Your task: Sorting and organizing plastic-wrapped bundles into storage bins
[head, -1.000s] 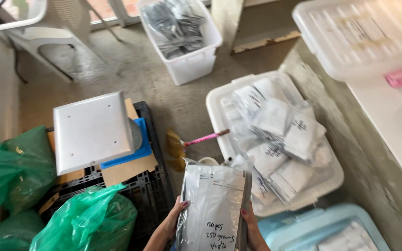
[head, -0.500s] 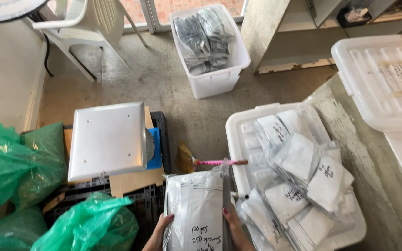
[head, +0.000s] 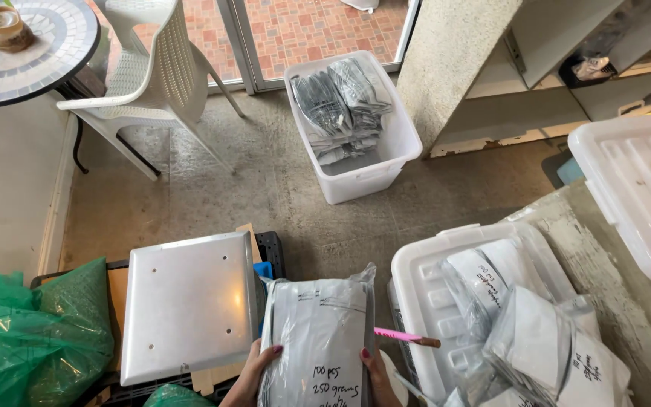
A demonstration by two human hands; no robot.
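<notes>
Both hands gripped one grey plastic packet [head: 318, 339] upright at the bottom edge of view. The left hand [head: 254, 373] had fingers curled round the packet's left edge; the right hand [head: 377, 373] clasped its right edge. A white square platform [head: 188, 305] lay just left of the packet, a lidded bin [head: 431, 290] just right. Beyond the packet, bare concrete floor [head: 265, 188] stretched to a white tub [head: 356, 128].

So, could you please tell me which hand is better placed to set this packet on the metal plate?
Probably the left hand. It grips the packet on the edge nearest the metal plate. The right hand holds the far edge, beside the white bin lid.
</notes>
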